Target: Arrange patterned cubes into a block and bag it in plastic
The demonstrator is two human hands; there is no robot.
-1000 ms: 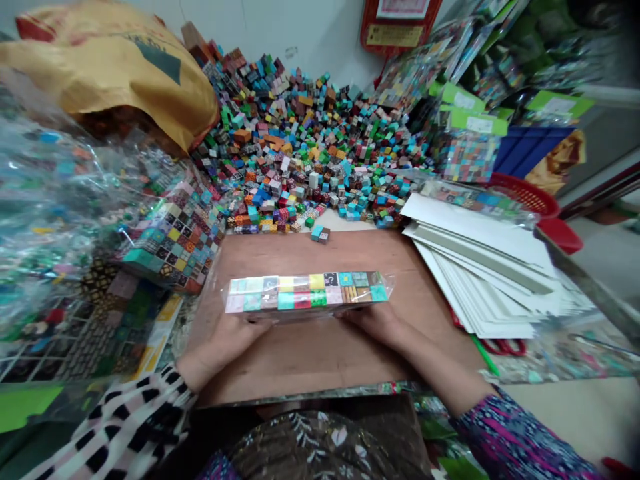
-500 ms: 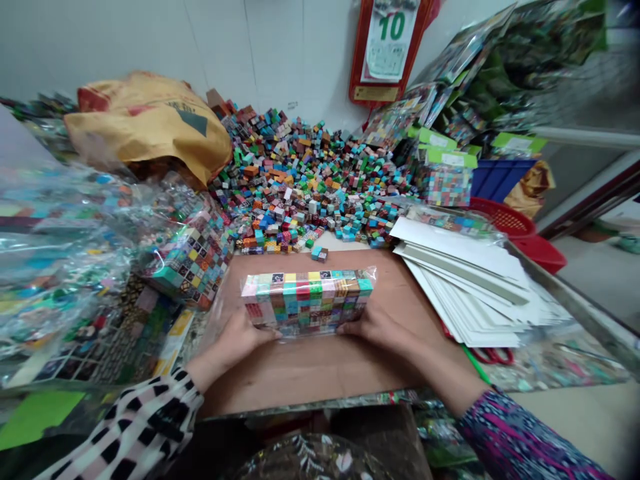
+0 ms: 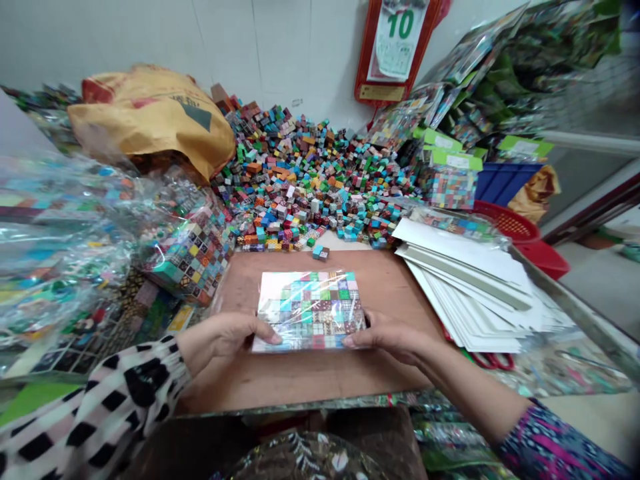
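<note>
A clear plastic package of colourful patterned cubes (image 3: 313, 310), arranged in a flat block, is over the brown board (image 3: 300, 380) with its broad face up and glare across it. My left hand (image 3: 235, 335) grips its left side, thumb on the near left corner. On the right side my right hand (image 3: 387, 337) holds it, thumb on the near right corner. The fingers beneath the package are hidden. Just beyond it, a small pair of cubes (image 3: 321, 253) lies at the board's far edge.
Loose cubes (image 3: 310, 180) are heaped against the wall. Plastic-wrapped cube packs (image 3: 193, 257) and a yellow sack (image 3: 150, 120) stand left. To the right are white cards (image 3: 465, 287), red scissors (image 3: 493, 361), a red basket (image 3: 507, 222) and a blue bin (image 3: 507, 181).
The package has tipped from standing on edge to showing its broad face upward. Both hands have turned with it, thumbs now on top. The camera view has shifted slightly.
</note>
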